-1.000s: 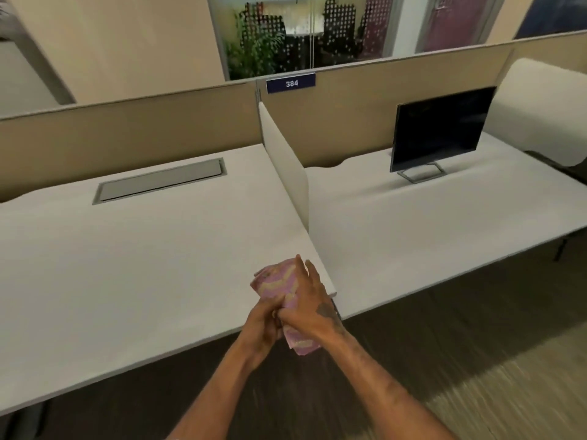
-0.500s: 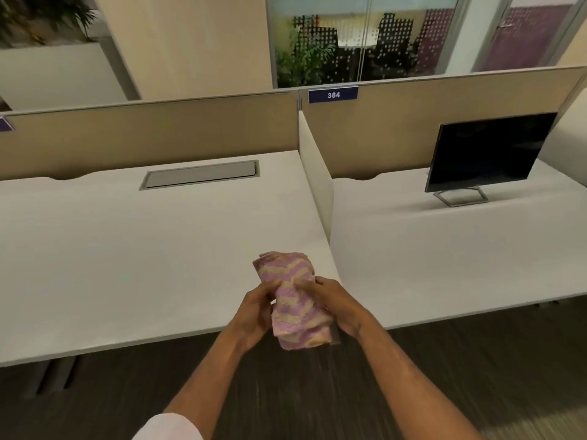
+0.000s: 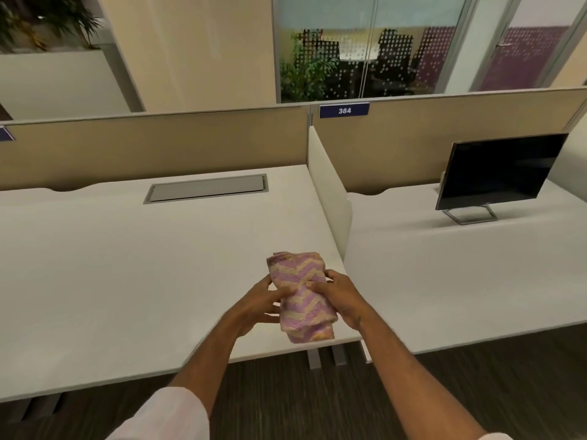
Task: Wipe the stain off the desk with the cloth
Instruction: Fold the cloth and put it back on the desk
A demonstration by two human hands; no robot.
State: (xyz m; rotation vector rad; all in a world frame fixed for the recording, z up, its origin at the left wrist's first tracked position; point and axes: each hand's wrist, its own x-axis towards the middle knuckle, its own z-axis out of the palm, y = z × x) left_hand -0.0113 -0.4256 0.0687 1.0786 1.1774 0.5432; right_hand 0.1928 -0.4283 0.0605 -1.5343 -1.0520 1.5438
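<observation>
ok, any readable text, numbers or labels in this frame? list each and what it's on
"384": white digits on the blue tag fixed to the top of the beige partition behind the right-hand desk.
A second blue tag at the left edge is cut off; nothing legible on it.
The monitor is dark, and no brand mark can be read on it.
The cloth carries only a zigzag pattern, no text.

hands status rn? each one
Left hand: closed on the cloth, gripping its left side.
Right hand: closed on the cloth, gripping its right side.
</observation>
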